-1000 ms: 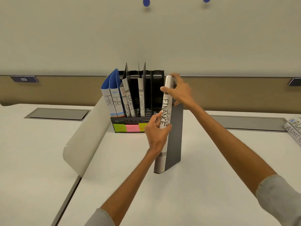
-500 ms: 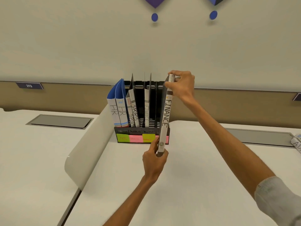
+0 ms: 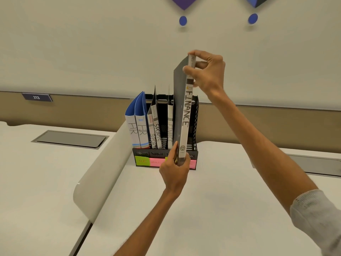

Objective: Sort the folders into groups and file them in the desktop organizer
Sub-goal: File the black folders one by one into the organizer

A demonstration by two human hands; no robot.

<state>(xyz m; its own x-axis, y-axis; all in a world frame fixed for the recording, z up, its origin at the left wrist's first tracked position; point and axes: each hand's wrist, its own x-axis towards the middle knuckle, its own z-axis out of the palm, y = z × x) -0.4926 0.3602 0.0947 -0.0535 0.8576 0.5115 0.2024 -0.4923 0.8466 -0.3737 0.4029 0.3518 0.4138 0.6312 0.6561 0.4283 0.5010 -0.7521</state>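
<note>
Desk point(image 3: 221, 209) was white, backed by a cream wall point(image 3: 92, 52), with a curved divider point(image 3: 99, 172) at left. Right hand point(image 3: 206, 74) pinched the top of the upright FINANCE folder point(image 3: 184, 115), left hand point(image 3: 174, 169) gripped its bottom, at the desktop organizer's point(image 3: 194, 126) near side.

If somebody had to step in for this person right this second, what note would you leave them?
Left hand pinches the bottom of the held FINANCE folder; right hand pinches its top.
It is upright in front of the organizer, not yet in a slot.
Done: two HR folders, two SPORTS folders and one filed FINANCE folder sit in the organizer.
Left: slide the held folder in beside the filed one. No other loose folders in view.
</note>
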